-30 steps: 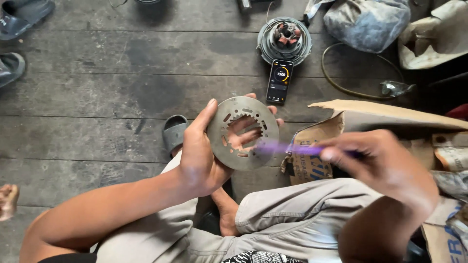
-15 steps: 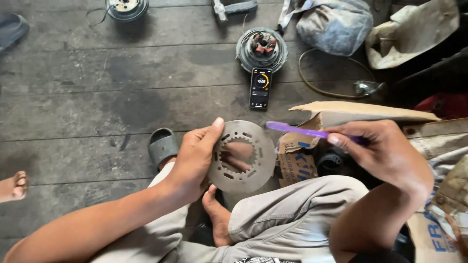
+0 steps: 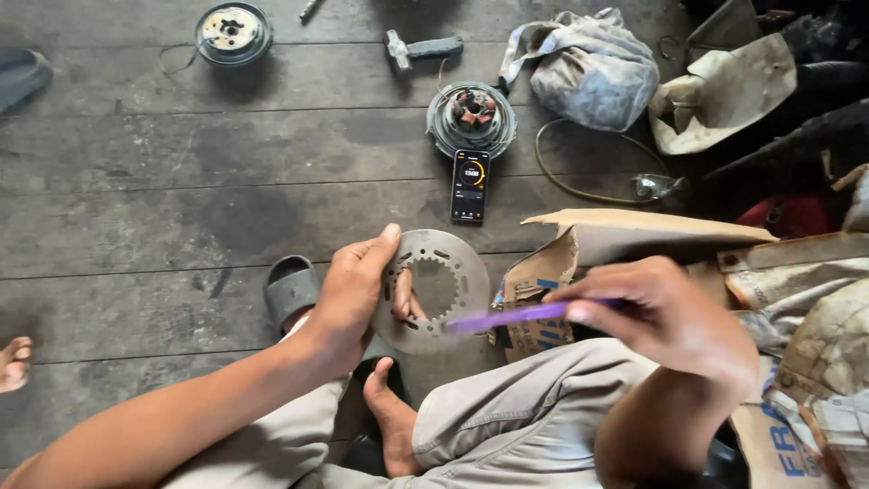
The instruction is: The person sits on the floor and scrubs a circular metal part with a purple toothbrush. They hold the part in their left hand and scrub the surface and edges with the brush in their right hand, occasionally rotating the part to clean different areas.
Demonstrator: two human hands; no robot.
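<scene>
Fingers of the left hand (image 3: 358, 290) were clamped on the toothed metal ring (image 3: 434, 290), held above the plank floor (image 3: 181, 217) below the phone (image 3: 470, 186); the right hand (image 3: 665, 312), right of the ring, pinched a purple brush (image 3: 516, 316) whose tip touched it. Steadying the ring and stroking lightly seemed wise.

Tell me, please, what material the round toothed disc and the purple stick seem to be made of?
The disc in the left hand looks like metal: dull grey, thin, with punched holes and inner teeth, no shine. The purple stick in the right hand is probably plastic, given its smooth, evenly bright colour, though that is uncertain.
</scene>
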